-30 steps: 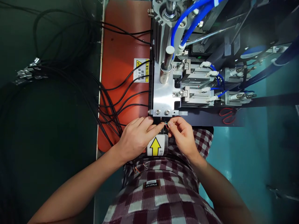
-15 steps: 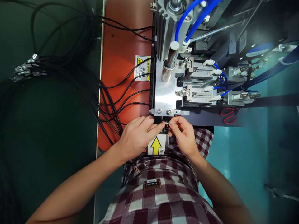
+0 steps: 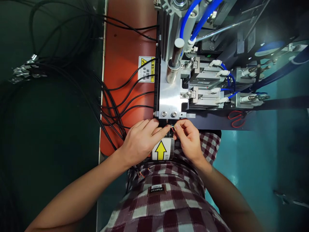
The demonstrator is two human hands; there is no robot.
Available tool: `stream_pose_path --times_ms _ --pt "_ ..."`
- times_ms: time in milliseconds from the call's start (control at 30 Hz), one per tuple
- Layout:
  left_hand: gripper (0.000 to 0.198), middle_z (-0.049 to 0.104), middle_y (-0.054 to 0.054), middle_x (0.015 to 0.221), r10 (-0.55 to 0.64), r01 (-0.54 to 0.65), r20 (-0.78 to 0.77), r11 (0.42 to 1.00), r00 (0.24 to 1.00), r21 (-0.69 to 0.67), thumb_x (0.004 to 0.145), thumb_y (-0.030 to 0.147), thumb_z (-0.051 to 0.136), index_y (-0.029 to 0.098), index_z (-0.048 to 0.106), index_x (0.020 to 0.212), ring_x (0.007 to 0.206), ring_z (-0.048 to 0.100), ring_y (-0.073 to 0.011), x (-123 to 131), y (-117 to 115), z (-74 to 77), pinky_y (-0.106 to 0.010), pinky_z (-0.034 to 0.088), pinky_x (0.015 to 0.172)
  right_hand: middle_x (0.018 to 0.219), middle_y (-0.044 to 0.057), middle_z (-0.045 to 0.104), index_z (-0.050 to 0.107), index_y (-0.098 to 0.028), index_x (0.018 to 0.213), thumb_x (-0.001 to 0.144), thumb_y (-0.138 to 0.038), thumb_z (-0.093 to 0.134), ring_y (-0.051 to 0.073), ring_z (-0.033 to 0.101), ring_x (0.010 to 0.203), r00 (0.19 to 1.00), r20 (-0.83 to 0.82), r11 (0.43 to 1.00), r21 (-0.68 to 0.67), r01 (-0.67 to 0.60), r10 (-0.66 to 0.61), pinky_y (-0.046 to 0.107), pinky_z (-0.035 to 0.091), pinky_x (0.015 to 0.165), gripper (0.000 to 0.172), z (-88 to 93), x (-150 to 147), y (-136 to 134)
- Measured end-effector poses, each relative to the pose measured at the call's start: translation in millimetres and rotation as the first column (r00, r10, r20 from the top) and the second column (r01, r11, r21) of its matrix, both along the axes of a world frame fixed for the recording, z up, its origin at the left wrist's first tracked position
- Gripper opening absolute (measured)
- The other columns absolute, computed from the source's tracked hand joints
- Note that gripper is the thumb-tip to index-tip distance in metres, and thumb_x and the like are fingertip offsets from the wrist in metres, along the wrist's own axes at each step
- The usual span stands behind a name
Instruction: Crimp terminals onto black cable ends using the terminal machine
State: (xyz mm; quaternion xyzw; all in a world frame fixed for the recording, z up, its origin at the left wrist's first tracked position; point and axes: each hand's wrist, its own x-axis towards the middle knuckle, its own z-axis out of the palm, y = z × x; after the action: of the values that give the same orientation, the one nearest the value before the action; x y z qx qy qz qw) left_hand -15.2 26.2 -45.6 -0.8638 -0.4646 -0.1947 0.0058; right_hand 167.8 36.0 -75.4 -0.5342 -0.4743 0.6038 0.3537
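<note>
Thin coloured wires, some red and some green or white, show between my two hands just below the machine's metal plate. My left hand is closed, with one digit stretched to the right and its tip pressed at the wires; its other fingers curl at the machine's edge. A black cable runs in under this hand. My right hand pinches the wire ends between thumb and forefinger. The slot directly under the fingertips is mostly hidden.
Several black cables cross the orange surface at left, and a bundle with shiny ends lies beyond. A yellow arrow label is nearest my body. Red-handled scissors lie right. Stripped cable ends rest at my lap.
The view has shifted very slightly. Both hands stay at the same spot by the wires, with only tiny finger movement.
</note>
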Motion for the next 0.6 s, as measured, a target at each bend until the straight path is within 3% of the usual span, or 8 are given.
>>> stream_pose_path --times_ms 300,467,600 --pt "0.025 0.053 -0.003 0.07 0.001 -0.001 0.002 1.0 1.0 -0.007 0.093 0.016 0.049 0.018 0.067 0.11 0.064 0.048 -0.0152 0.0 -0.7 -0.3 -0.027 0.04 0.057 0.069 -0.003 0.054 0.054 -0.022 0.085 0.093 -0.033 0.055 0.012 0.054 0.058 0.998 0.05 0.996 0.086 0.038 -0.042 0.026 0.041 0.057 0.014 -2.9 -2.9 -4.1" --pt "0.026 0.052 -0.003 0.07 -0.011 0.011 0.019 1.0 1.0 -0.017 0.094 0.014 0.047 0.016 0.068 0.108 0.064 0.047 -0.0151 0.2 0.1 0.5 -0.027 0.038 0.058 0.061 -0.004 0.051 0.052 -0.021 0.08 0.091 -0.033 0.056 0.012 0.049 0.054 0.998 -0.061 0.998 -0.063 0.031 -0.035 0.027 0.04 0.056 0.017 1.5 -4.8 -1.7" --pt "0.025 0.053 -0.003 0.07 -0.023 0.024 0.026 0.999 0.999 -0.025 0.092 0.014 0.051 0.016 0.069 0.109 0.064 0.046 -0.0161 -0.6 0.3 0.5 -0.028 0.037 0.058 0.065 -0.003 0.054 0.053 -0.021 0.081 0.091 -0.034 0.056 0.012 0.052 0.057 0.999 0.019 0.999 -0.021 0.049 -0.049 0.026 0.04 0.055 0.017 3.8 -3.8 -2.3"
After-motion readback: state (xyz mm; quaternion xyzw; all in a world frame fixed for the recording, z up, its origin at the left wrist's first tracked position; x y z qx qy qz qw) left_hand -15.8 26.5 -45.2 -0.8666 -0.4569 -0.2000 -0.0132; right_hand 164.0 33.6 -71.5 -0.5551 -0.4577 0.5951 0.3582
